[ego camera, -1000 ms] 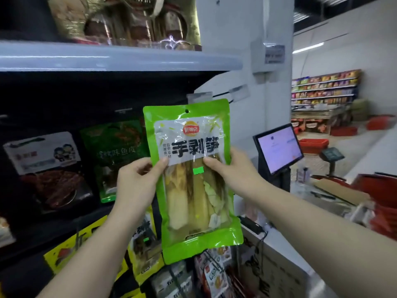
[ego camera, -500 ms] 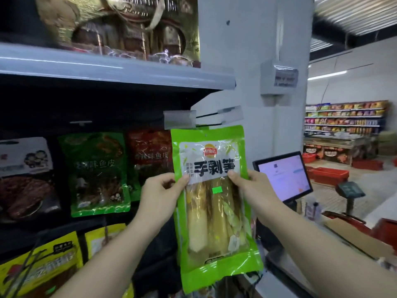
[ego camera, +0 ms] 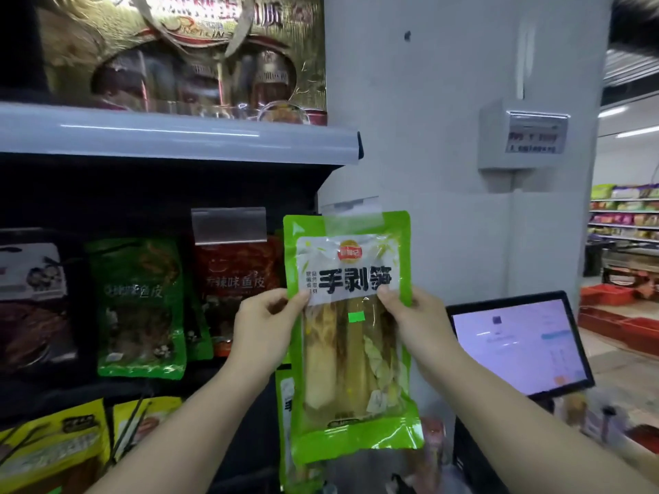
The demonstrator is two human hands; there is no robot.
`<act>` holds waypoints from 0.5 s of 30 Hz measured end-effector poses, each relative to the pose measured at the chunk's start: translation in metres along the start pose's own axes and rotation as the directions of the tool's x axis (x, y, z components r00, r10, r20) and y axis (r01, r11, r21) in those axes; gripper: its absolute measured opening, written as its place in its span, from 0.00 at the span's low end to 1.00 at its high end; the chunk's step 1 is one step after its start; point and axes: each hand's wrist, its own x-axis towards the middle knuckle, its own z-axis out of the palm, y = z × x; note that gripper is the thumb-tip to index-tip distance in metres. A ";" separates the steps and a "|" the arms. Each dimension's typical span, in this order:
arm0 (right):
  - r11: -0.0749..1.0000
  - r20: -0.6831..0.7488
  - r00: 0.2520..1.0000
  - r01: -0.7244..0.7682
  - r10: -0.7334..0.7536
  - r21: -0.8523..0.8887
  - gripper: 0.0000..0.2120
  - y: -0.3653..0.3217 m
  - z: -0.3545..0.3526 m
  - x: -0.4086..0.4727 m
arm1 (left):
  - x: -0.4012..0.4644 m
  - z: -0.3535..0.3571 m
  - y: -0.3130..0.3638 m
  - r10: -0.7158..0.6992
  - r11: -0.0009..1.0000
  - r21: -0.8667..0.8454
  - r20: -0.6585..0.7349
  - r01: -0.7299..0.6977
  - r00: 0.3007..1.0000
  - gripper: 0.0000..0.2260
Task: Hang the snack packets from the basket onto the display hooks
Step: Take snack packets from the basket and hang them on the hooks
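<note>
Holding a green snack packet (ego camera: 351, 333) upright by its side edges, the left hand (ego camera: 265, 329) and right hand (ego camera: 419, 324) pinch it at the rack's right end, its top edge overlapping a clear label holder (ego camera: 351, 208).

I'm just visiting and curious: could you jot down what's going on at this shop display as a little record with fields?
Place: shop display beside a white pillar
Held item: green bamboo shoot packet, upright
Left hand: pinches the packet's left edge
Right hand: pinches the packet's right edge
Packet top: overlaps a clear price tag holder; whether it is on the hook cannot be told
Hanging neighbours: red fish skin packet, green fish skin packet
Shelf above: gold gift box
To the right: checkout screen
</note>
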 end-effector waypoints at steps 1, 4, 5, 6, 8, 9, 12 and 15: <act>1.000 0.006 1.000 0.006 -0.006 0.013 0.15 0.002 0.001 0.003 | 0.002 0.002 -0.001 -0.004 1.000 -0.004 -0.016 0.004 1.000 0.12; 0.999 0.036 0.999 -0.003 0.001 0.049 0.11 0.007 0.002 0.010 | 0.006 0.006 -0.004 -0.035 0.999 0.010 -0.048 0.036 0.998 0.11; 0.999 0.044 0.999 -0.003 0.000 0.050 0.10 0.008 0.002 0.011 | 0.007 0.006 -0.004 -0.047 0.999 0.017 -0.052 0.048 0.998 0.11; 0.999 0.048 0.999 0.001 -0.004 0.051 0.10 0.009 0.002 0.011 | 0.006 0.007 -0.004 -0.057 0.998 0.021 -0.053 0.059 0.997 0.11; 0.998 0.054 0.999 0.002 -0.006 0.062 0.10 0.012 0.003 0.013 | 0.005 0.008 -0.005 -0.071 0.997 0.023 -0.048 0.072 0.996 0.10; 0.998 0.059 0.998 -0.005 0.001 0.070 0.10 0.014 0.003 0.013 | 0.004 0.009 -0.006 -0.075 0.997 0.026 -0.046 0.077 0.996 0.10; 0.997 0.080 0.996 -0.032 0.026 0.067 0.10 0.015 0.005 0.015 | 0.007 0.009 -0.009 -0.097 0.995 0.029 -0.046 0.099 0.994 0.10; 0.998 0.082 0.996 -0.039 0.036 0.040 0.10 0.017 0.009 0.025 | 0.016 0.011 -0.015 -0.116 0.992 0.032 -0.055 0.118 0.992 0.12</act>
